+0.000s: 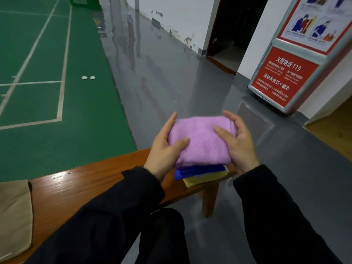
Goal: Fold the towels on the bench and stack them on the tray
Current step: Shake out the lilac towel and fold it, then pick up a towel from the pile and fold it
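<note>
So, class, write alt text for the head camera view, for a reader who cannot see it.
Two hands, left hand and right hand, grip a folded pink towel by its sides above a blue towel and a yellow towel stacked at the end of a wooden bench. Grey floor and a green court lie beyond.

Both arms extended forward in dark sleeves. Left hand (164,147) and right hand (237,141) clamp pink towel (202,141) from either side, thumbs on top.

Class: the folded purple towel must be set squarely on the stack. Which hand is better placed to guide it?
Neither alone: left hand and right hand grip opposite sides of the purple towel above the blue towel.
</note>
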`<action>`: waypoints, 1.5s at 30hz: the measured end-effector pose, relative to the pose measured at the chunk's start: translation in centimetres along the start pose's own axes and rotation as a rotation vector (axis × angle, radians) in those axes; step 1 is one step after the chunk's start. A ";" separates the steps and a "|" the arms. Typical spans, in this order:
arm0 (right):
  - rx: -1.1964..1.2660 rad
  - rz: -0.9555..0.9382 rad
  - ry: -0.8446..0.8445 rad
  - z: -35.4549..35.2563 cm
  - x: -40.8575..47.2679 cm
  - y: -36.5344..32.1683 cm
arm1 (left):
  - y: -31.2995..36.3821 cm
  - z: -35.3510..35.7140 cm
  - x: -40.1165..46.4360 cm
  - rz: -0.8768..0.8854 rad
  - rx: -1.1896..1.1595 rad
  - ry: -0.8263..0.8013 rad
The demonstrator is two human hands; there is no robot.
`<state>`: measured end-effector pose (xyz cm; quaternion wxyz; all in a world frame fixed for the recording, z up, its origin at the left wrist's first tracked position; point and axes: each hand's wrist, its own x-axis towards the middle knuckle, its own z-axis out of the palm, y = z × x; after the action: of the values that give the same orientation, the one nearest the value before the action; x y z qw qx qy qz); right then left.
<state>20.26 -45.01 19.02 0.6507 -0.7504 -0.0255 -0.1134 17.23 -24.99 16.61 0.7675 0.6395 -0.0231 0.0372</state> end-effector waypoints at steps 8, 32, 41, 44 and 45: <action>-0.351 0.152 -0.008 -1.8 3.8 8.5 | -6.8 1.7 3.5 -0.188 0.616 -0.122; -1.047 -0.490 -0.195 3.6 -0.3 6.7 | -6.4 0.4 2.8 -0.070 0.692 -0.033; -0.811 -0.520 -0.572 19.1 -6.5 3.9 | -3.6 -13.5 -5.1 -0.137 0.473 0.269; -0.744 -0.522 -0.668 24.7 -9.4 3.6 | -2.6 -18.8 -8.8 -0.255 0.517 0.304; -0.707 -0.518 -0.687 26.3 -10.6 3.5 | -2.6 -20.8 -10.0 -0.293 0.577 0.312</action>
<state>14.24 -18.58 10.11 0.2644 -0.8861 -0.3802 -0.0199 7.29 -5.32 9.51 0.5468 0.8130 0.1978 0.0288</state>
